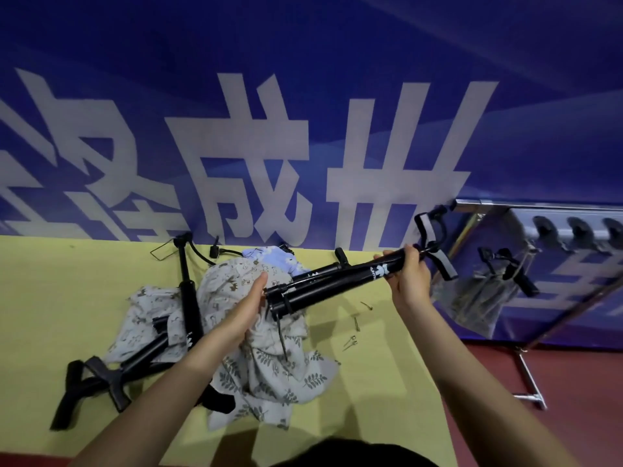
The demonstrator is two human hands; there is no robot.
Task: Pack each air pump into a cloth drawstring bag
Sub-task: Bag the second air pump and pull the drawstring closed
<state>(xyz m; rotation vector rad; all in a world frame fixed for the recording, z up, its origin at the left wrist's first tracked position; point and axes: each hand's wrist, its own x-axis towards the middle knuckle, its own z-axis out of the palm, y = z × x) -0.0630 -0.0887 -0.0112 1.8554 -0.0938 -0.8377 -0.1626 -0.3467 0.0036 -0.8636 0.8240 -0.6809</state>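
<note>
- Head view: the right hand (409, 274) has its grip wrapped round the upper barrel of a black air pump (337, 284), just below its T-handle, holding it slanted above the yellow desk (67, 291).
- The left hand (247, 306) lies at the pump's foot end, fingers straight against a leaf-print cloth bag (269, 362) beneath; its grip is apart.
- Step in hand, as I judge it: feeding the foot into the bag.
- Next calls for finding the bag's mouth, not plainly visible, and spreading it under the foot.
- Left of the left grip, two other pumps (188, 298) lie across more printed cloth (148, 298), unpacked.
</note>
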